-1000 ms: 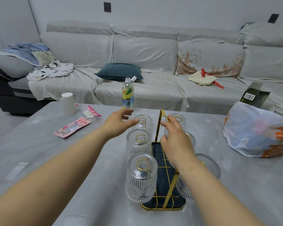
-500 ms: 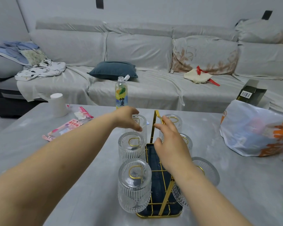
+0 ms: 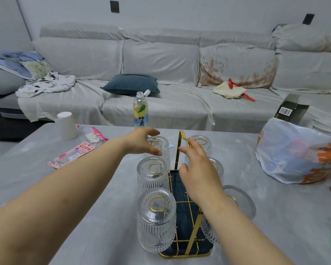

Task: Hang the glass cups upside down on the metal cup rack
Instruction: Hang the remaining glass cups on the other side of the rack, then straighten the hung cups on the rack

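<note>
Hanging upside down, glass cups point(image 3: 156, 217) fill the metal cup rack point(image 3: 182, 190).

Both bare forearms reach forward; left hand point(image 3: 141, 142) curled (fingers bent), right hand point(image 3: 197, 169) loosely spread.

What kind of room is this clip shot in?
Most likely a home living room: a long grey sofa with a cushion and loose clothes runs behind a low table that holds the cup rack.
</note>
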Motion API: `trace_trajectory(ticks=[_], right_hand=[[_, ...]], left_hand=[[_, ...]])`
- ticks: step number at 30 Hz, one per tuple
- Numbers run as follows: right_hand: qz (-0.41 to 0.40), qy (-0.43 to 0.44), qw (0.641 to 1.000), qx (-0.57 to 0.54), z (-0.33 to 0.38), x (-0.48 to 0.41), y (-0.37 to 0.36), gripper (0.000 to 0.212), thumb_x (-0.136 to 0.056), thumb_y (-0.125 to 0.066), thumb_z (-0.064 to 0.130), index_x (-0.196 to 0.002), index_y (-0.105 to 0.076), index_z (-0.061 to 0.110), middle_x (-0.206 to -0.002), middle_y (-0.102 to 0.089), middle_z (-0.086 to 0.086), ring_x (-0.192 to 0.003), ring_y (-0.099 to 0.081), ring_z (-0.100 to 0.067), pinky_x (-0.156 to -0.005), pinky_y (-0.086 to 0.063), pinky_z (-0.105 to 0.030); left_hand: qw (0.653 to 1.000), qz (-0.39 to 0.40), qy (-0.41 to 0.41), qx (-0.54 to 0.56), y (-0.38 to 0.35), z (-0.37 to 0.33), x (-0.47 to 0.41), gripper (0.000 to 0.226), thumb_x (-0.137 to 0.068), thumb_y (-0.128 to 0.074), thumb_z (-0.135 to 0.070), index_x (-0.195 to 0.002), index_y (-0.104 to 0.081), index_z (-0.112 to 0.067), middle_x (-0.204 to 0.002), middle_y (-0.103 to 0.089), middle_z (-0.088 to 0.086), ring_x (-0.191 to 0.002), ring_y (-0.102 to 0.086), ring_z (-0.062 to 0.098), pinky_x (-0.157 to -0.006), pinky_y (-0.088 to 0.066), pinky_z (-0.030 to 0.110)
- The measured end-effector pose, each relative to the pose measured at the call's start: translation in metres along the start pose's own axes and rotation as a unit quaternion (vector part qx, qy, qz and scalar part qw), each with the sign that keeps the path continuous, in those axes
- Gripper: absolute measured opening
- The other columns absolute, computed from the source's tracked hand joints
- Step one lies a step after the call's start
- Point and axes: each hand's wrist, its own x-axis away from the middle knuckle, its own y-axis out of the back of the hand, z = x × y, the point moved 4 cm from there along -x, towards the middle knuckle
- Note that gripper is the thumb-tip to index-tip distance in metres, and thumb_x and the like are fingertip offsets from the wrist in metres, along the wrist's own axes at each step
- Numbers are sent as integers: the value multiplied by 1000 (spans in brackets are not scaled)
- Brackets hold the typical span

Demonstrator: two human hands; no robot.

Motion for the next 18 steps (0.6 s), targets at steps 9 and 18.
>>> trace_trajectory(ticks=[9,18], right_hand=[[-9,10,1000,-2,-3,-1,-2,44,-87,-40,7,-128,-41,21,-152,-15,10,-134,-27,-15,-104,-31,-29],[12,59,998,-14,-3,-3,16,50,-87,-47,22,-134,-30,22,-152,-15,3,-138,-17,-16,-109,-22,-31]], left_hand=[[974,-73,32,210,24,10,18,36,-85,-53,-27,-121,-50,-23,-134,-50,7,-111,-45,14,-88,-33,29],[989,-84,-56,107,9,-58,56,33,-92,-40,-21,-123,-48,-18,-132,-51,6,-111,-45,10,-92,-31,25]])
